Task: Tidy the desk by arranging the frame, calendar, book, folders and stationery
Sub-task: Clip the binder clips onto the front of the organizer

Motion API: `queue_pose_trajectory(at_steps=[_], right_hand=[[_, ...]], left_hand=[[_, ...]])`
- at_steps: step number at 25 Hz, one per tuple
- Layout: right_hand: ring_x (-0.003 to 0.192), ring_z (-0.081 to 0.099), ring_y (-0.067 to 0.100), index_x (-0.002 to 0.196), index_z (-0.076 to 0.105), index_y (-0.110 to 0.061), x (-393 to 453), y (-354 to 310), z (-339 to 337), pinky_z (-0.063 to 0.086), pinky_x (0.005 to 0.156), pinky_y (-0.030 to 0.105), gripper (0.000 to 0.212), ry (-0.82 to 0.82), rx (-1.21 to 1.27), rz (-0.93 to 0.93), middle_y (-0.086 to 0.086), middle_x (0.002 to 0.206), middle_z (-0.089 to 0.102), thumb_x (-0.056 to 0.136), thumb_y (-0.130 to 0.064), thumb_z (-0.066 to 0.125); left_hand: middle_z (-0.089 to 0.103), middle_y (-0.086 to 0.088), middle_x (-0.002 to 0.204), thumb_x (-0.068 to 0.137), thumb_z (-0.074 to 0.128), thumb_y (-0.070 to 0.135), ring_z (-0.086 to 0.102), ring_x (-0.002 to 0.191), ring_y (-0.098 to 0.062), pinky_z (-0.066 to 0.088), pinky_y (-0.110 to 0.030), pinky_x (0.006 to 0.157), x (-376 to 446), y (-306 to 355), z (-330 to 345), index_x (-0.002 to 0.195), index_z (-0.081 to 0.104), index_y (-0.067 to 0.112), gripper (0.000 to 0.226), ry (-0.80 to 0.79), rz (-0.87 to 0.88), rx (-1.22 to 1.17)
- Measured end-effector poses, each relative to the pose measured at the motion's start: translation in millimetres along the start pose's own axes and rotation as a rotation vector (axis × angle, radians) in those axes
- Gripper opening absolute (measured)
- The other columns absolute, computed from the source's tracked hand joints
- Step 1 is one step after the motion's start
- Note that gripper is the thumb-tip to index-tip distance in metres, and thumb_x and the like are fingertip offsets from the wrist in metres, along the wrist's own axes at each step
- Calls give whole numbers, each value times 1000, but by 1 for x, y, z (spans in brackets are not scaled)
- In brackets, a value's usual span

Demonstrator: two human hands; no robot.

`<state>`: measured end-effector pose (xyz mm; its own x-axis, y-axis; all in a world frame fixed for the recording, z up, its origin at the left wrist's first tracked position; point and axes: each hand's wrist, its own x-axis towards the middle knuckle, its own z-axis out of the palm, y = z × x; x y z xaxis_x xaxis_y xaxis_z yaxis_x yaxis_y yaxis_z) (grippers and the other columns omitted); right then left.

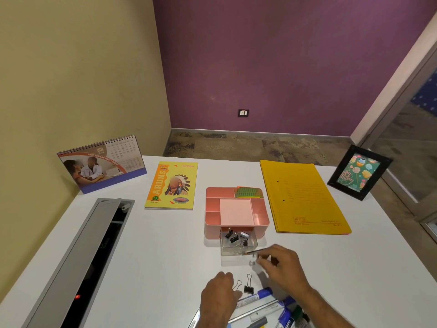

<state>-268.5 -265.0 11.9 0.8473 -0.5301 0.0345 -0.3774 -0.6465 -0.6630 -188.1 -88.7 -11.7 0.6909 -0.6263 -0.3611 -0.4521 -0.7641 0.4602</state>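
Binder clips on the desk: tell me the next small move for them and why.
Probably move the right hand, which seems to pinch something small and blurred, over the clear drawer and let go. The drawer stands pulled out of the pink organizer and already holds several clips, while one binder clip waits loose on the desk by the left hand.

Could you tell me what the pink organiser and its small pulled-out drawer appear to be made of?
The pink organiser looks like matte opaque moulded plastic: uniform colour, rounded corners. Its drawer seems clear glossy plastic, since the binder clips inside show through its walls.
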Motion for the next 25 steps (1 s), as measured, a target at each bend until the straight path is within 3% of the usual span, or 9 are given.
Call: queue_pose_trajectory(at_steps=[3, 5, 7, 9, 12, 16, 19, 25], right_hand=[[82, 63, 3, 99, 76, -22, 28, -17, -4, 50, 75, 16, 19, 101, -50, -87, -12, 92, 70, 81, -16, 75], [89, 63, 13, 102, 76, -17, 44, -25, -3, 50, 82, 23, 21, 77, -209, -125, -3, 97, 71, 82, -11, 71], [89, 62, 20, 97, 75, -14, 55, -33, 0, 52, 79, 29, 20, -2, -352, -127, 2, 93, 71, 81, -8, 67], [87, 61, 22, 91, 73, -12, 60, -40, 5, 52, 73, 33, 17, -58, -444, -135, 4, 90, 69, 79, -5, 65], [85, 60, 24, 91, 72, -10, 62, -48, 14, 48, 67, 32, 15, -79, -483, -200, 7, 89, 68, 78, -6, 64], [88, 59, 23, 96, 72, -14, 57, -54, 19, 45, 71, 29, 27, -78, -441, -243, 3, 92, 72, 80, -22, 51], [95, 60, 24, 116, 67, -19, 56, -57, 19, 51, 76, 35, 34, -45, -371, -246, 1, 105, 72, 84, -22, 56], [95, 58, 21, 111, 70, -20, 59, -62, 22, 47, 74, 30, 28, -98, -428, -268, 1, 106, 71, 88, -20, 54]], left_hand=[[56, 2, 109, 85, 64, 38, 57, 102, -19, 43, -27, 81, 0, -1, -1, 99, 58, 22, 22, 8, -54, -101], [54, 5, 102, 81, 70, 32, 57, 94, -16, 44, -24, 79, 0, -1, -3, 82, 53, 27, 18, 14, -75, -170], [53, 8, 94, 76, 77, 29, 56, 85, -11, 42, -18, 72, 0, -2, -3, 71, 49, 30, 29, 16, -96, -228], [54, 10, 90, 71, 80, 29, 54, 76, -4, 35, -11, 62, 0, -5, -4, 70, 54, 31, 26, 23, -110, -277], [59, 11, 82, 67, 80, 28, 56, 69, -1, 37, -9, 57, 0, -10, -7, 73, 64, 29, 17, 22, -129, -318], [62, 12, 74, 68, 76, 21, 58, 67, -1, 40, -6, 59, 1, -11, -9, 68, 63, 31, 16, 37, -157, -374], [60, 13, 72, 67, 75, 17, 57, 65, -1, 39, -6, 57, 2, -10, -9, 66, 64, 31, 18, 52, -158, -432], [63, 7, 76, 62, 72, 21, 62, 71, -7, 50, -16, 67, 3, -9, -10, 64, 66, 31, 11, 77, -152, -508]])
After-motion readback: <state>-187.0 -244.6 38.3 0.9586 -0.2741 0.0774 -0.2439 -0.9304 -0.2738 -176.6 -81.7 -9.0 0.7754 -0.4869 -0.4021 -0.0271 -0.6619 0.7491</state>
